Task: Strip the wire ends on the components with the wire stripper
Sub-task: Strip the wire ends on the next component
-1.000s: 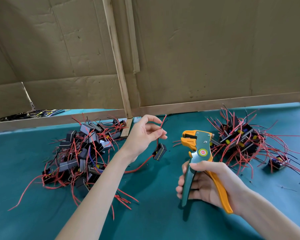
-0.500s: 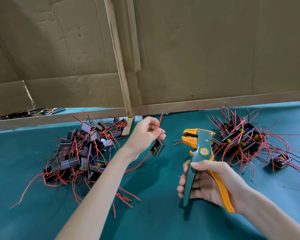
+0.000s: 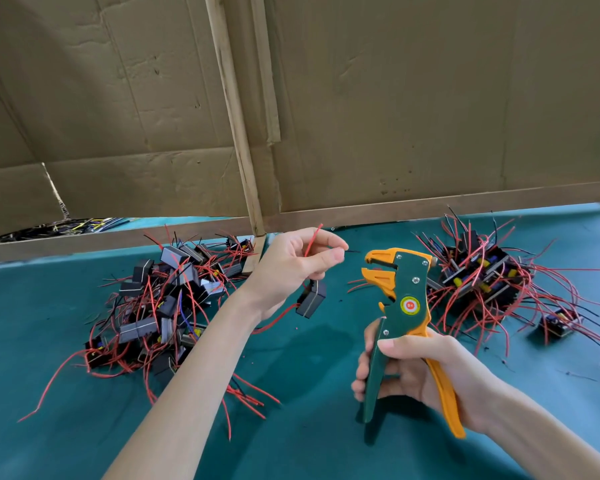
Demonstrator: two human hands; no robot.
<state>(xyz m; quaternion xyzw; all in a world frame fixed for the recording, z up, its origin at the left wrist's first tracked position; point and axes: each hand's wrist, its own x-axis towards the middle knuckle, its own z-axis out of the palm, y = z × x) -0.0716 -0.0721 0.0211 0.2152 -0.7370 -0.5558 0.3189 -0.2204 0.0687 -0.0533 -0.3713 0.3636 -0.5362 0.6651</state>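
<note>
My left hand [image 3: 293, 268] pinches the wires of a small black component [image 3: 311, 299], which dangles just below the fingers; a red wire [image 3: 313, 239] sticks up and a thin black wire end points right toward the stripper's jaws. My right hand [image 3: 416, 368] grips the handles of a green and orange wire stripper [image 3: 400, 306], held upright with its orange jaws open and facing left, a short gap from the left fingertips.
A pile of black components with red wires [image 3: 160, 306] lies at the left on the teal table [image 3: 309, 438]. A second pile [image 3: 478, 278] lies at the right, with one loose component [image 3: 560, 323] beside it. Cardboard walls [image 3: 413, 105] stand behind.
My left hand has shifted the wires between its fingers and moved slightly right, so a black wire end now points at the stripper's jaws. The right hand holds the stripper almost still.
</note>
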